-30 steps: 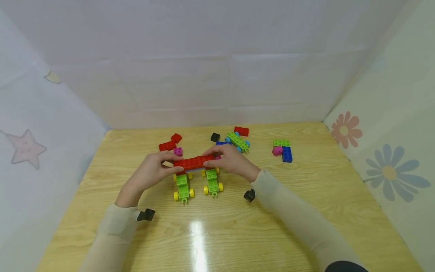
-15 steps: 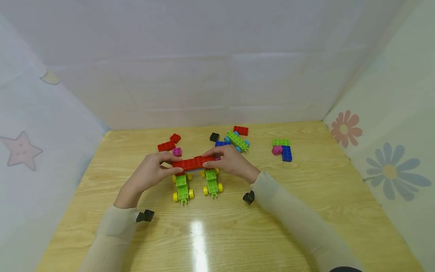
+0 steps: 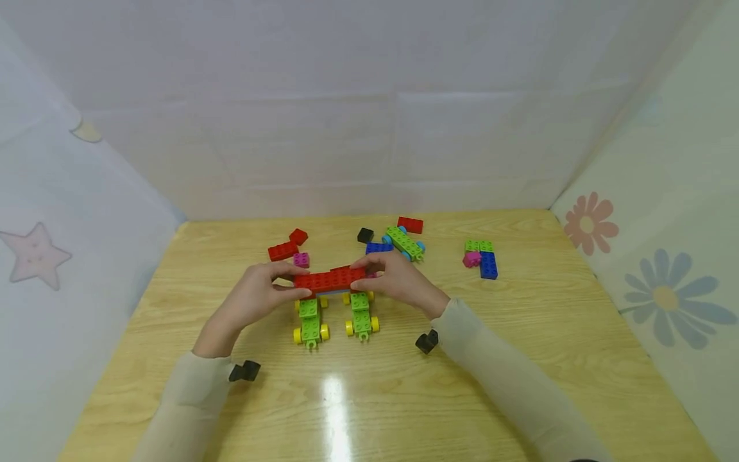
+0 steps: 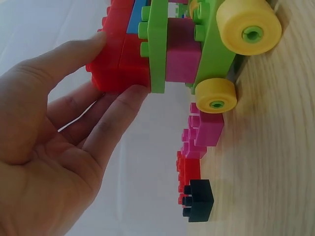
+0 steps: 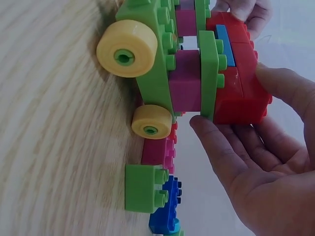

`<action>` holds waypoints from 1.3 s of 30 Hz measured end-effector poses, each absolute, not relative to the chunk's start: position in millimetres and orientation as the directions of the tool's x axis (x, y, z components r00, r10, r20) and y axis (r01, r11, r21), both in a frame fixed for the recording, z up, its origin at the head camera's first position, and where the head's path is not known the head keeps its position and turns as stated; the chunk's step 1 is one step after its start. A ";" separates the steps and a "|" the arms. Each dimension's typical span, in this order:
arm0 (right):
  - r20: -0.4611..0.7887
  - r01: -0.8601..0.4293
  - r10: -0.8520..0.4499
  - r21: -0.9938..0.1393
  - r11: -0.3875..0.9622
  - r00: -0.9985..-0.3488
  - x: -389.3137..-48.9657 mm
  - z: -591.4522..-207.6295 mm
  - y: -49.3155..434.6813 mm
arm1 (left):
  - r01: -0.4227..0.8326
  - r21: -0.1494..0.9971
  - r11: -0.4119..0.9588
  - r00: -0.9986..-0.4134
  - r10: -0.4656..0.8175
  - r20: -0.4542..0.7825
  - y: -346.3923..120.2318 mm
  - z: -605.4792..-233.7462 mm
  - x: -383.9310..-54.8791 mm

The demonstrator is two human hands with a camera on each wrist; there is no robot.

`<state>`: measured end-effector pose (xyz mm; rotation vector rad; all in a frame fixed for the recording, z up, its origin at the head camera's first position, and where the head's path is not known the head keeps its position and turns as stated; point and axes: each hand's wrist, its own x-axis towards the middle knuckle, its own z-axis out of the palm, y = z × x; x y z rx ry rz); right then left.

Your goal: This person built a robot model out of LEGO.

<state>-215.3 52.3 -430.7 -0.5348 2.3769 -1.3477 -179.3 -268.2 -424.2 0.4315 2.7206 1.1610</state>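
Red toy bricks (image 3: 329, 280) form a beam bridging two green wheeled bases with yellow wheels, the left base (image 3: 310, 328) and the right base (image 3: 362, 321). My left hand (image 3: 254, 295) grips the beam's left end, thumb on the near side and fingers behind. At the other end, my right hand (image 3: 398, 279) pinches it between thumb and fingers. From the left wrist, a pink block (image 4: 183, 51) shows between base and green plate (image 4: 158, 49), with red bricks (image 4: 120, 64) above. A blue brick (image 5: 225, 45) sits in the red layers in the right wrist view.
Behind the build lie red bricks (image 3: 283, 251), a pink brick (image 3: 301, 259), a black brick (image 3: 365, 235), a blue brick (image 3: 378, 248) and a green base with blue wheels (image 3: 404, 242). Farther right are a blue brick (image 3: 488, 265) and a pink piece (image 3: 472, 259).
My right hand has slid slightly right along the red beam, uncovering more of its top. My left hand keeps its grip on the left end, and the wheeled bases stay nearly in place.
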 end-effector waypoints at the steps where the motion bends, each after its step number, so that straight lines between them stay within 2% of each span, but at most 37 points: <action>1: -0.128 -0.137 -0.483 -0.869 0.476 -0.866 -214.3 -430.4 52.9 | 0.196 0.731 0.653 -0.946 0.322 -0.034 -268.0 -424.8 -179.1; 15: -0.127 -0.129 -0.454 -0.861 0.491 -0.882 -199.4 -433.7 70.1 | 0.226 0.767 0.601 -0.905 0.421 -0.064 -263.2 -427.7 -177.4; 24: -0.153 -0.090 -0.434 -0.867 0.491 -0.888 -189.1 -433.1 95.2 | 0.168 0.837 0.521 -0.894 0.437 -0.093 -245.5 -434.5 -174.1; 39: -0.136 -0.078 -0.447 -0.900 0.429 -0.884 -191.2 -437.0 131.6 | 0.136 0.904 0.406 -0.907 0.418 -0.052 -212.5 -447.0 -175.6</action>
